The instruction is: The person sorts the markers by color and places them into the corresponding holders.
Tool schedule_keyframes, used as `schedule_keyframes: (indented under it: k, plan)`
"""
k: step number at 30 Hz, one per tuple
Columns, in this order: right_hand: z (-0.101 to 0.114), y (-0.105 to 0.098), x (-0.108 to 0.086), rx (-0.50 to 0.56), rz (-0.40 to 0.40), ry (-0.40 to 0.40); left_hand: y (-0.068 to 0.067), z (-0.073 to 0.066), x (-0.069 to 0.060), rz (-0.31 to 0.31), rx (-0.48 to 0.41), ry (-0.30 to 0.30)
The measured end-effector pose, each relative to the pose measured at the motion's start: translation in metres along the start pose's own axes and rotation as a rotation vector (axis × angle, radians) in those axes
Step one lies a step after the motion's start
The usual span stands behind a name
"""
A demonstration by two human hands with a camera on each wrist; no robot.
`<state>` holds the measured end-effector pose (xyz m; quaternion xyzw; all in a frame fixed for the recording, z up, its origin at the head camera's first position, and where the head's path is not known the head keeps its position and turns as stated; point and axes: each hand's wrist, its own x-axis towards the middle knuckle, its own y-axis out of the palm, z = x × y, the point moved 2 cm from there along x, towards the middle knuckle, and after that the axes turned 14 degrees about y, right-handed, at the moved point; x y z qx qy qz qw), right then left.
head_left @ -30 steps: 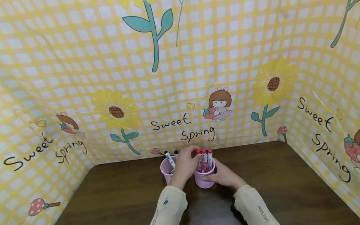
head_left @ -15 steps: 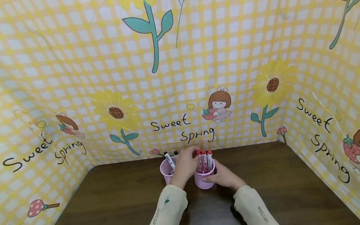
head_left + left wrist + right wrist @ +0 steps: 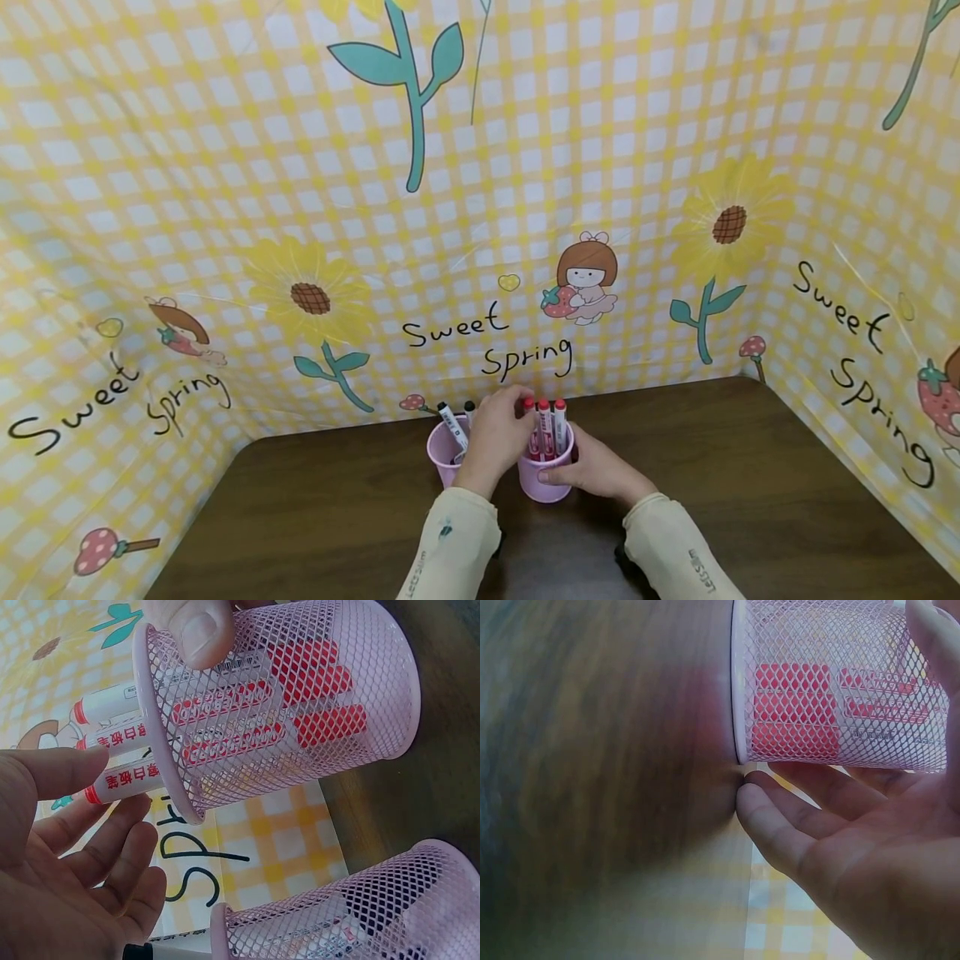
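Observation:
A pink mesh pen cup (image 3: 534,487) stands upright on the table, with several red-ended whiteboard markers (image 3: 544,429) in it. My right hand (image 3: 600,471) holds this cup, thumb on the near side; in the right wrist view its fingers lie along the mesh. My left hand (image 3: 495,433) is above the cup's rim, pinching the protruding end of the leftmost marker (image 3: 129,780) between thumb and forefinger. The marker's lower part is inside the cup. The left hand's other fingers are loosely bent.
To the left stands a second pink mesh pen cup (image 3: 441,468) holding black-capped markers (image 3: 453,425), partly hidden behind my left hand. The dark wooden table (image 3: 322,508) meets a yellow checked cloth (image 3: 480,208) behind and at both sides.
The left hand and the leftmost marker's top have shifted very slightly. Both cups and the right hand keep their places.

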<state>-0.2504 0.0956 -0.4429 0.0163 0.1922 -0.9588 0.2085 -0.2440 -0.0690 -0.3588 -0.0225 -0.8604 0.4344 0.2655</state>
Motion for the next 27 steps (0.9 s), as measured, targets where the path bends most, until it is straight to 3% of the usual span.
schedule_keyframes:
  k: [7, 12, 16, 21, 24, 27]
  plan:
    - [-0.003, 0.001, 0.002, -0.015, -0.006, 0.003, -0.001, -0.001, 0.001, -0.007, -0.054, -0.024]
    - [-0.005, 0.005, 0.007, -0.003, -0.002, 0.001, -0.014, -0.006, -0.002, -0.072, -0.093, -0.003]
    - [-0.008, 0.007, 0.008, 0.003, 0.004, 0.01, -0.035, -0.02, -0.011, -0.183, -0.097, 0.064]
    - [-0.015, 0.008, -0.001, -0.004, -0.009, 0.01, -0.062, -0.031, -0.039, -0.3, -0.063, 0.212]
    - [-0.021, 0.003, -0.009, -0.015, -0.023, 0.017, -0.075, -0.026, -0.056, -0.33, 0.005, 0.304]
    - [-0.026, -0.009, -0.02, -0.044, -0.069, 0.061, -0.085, -0.012, -0.072, -0.321, 0.078, 0.37]
